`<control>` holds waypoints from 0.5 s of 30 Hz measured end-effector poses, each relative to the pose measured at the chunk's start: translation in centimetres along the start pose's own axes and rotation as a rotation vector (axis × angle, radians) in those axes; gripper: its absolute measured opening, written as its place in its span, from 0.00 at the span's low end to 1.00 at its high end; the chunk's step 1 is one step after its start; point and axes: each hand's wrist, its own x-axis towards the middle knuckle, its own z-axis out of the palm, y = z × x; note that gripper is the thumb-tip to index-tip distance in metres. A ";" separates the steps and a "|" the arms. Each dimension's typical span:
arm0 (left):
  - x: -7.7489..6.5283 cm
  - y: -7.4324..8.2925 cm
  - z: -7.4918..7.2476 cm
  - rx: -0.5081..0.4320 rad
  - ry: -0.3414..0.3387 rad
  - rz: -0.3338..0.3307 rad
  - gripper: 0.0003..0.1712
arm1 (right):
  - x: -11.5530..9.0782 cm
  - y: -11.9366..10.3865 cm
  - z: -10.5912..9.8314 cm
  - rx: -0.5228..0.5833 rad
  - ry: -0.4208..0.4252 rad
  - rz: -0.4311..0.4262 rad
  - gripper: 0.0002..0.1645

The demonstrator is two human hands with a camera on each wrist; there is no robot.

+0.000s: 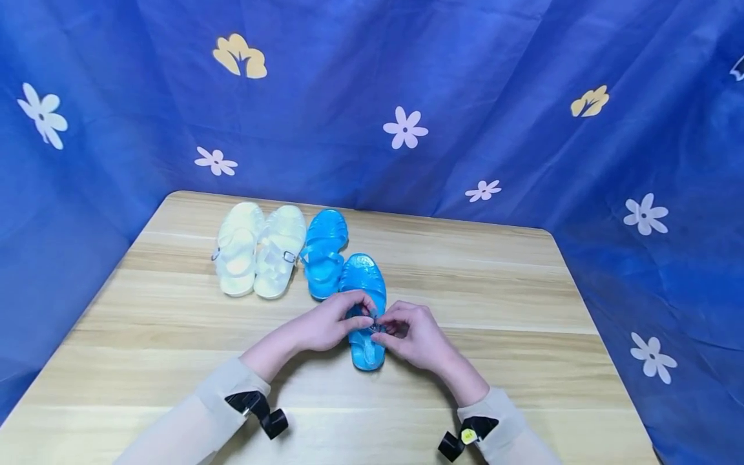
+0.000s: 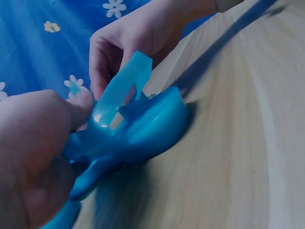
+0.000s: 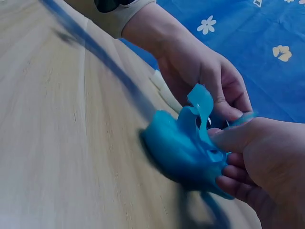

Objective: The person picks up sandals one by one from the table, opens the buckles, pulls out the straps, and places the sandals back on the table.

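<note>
A blue jelly sandal [image 1: 363, 274] lies on the table in front of the person, toe pointing away. Over its ankle strap both hands meet at a small metal buckle. The left hand [image 1: 340, 321] pinches the strap near the buckle from the left. From the right, the right hand [image 1: 414, 332] pinches the strap between thumb and fingers. In the right wrist view the blue strap [image 3: 202, 102] stands up in a loop beside the fingertips. The left wrist view shows the sandal's heel [image 2: 167, 117] tilted toward the camera. Fingers partly hide the buckle.
A second blue sandal [image 1: 324, 258] lies just to the left and farther back. Beside it is a pair of white sandals, one left [image 1: 239, 248] and one right [image 1: 281, 252], with metal buckles. A blue flowered curtain [image 1: 349, 84] hangs behind the wooden table [image 1: 494, 278].
</note>
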 end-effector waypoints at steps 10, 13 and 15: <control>-0.7 1.2 -0.2 0.337 0.013 -0.026 0.22 | 1.0 -1.3 0.5 -0.099 0.018 0.157 0.07; -0.7 1.4 -0.1 0.443 0.008 -0.015 0.22 | 1.1 -1.6 0.6 -0.099 0.004 0.188 0.08; -0.8 1.5 0.0 0.514 0.004 -0.010 0.21 | 1.2 -1.7 0.8 -0.100 0.003 0.193 0.08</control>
